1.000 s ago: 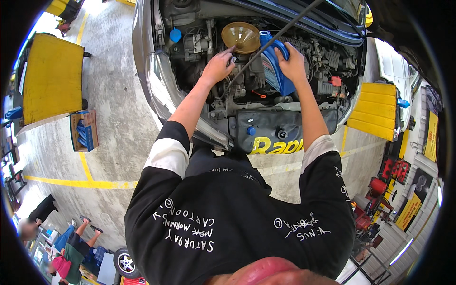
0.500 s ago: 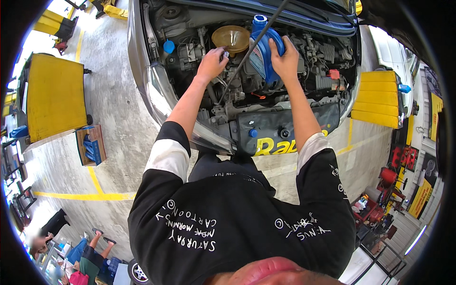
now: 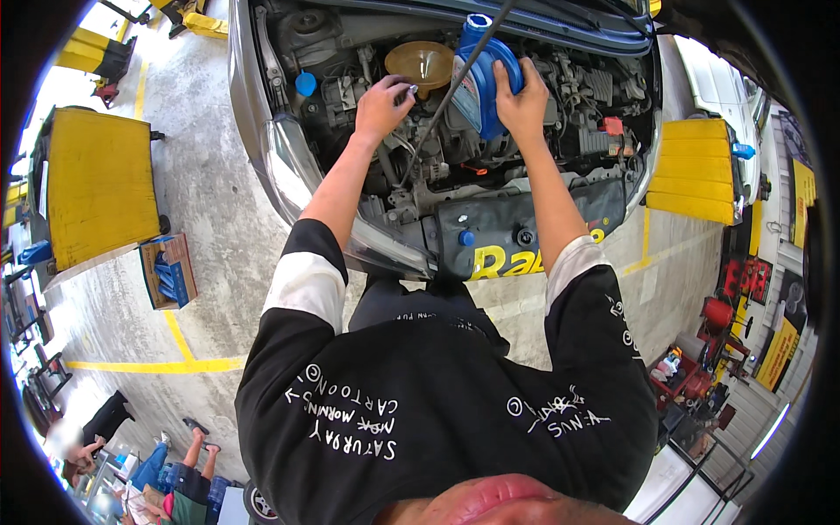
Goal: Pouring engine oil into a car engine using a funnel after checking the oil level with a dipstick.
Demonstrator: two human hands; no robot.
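My right hand [image 3: 523,101] grips a blue plastic oil jug [image 3: 492,121] by its handle over the engine bay. The jug's neck points away from me, and its pale-rimmed mouth appears uncapped. My left hand [image 3: 381,109] is closed, a small silvery piece [image 3: 412,89] pinched at its fingertips; its exact kind cannot be made out. Just beyond that hand stands an amber funnel [image 3: 420,63], wide end up, over the engine. Its lower end is partly hidden. The jug is to the right of the funnel, close to its rim.
A thin dark hood prop rod [image 3: 455,83] slants between my hands. A dark cover [image 3: 547,226] drapes the car's front edge. A blue-capped reservoir [image 3: 305,84] sits left in the bay. Yellow cabinets [image 3: 103,179] flank the car, with a box of blue bottles [image 3: 169,271] on the floor.
My left hand has drawn slightly left, with its fingers more curled around the small piece. The jug has shifted a little left in the picture, still in my right hand.
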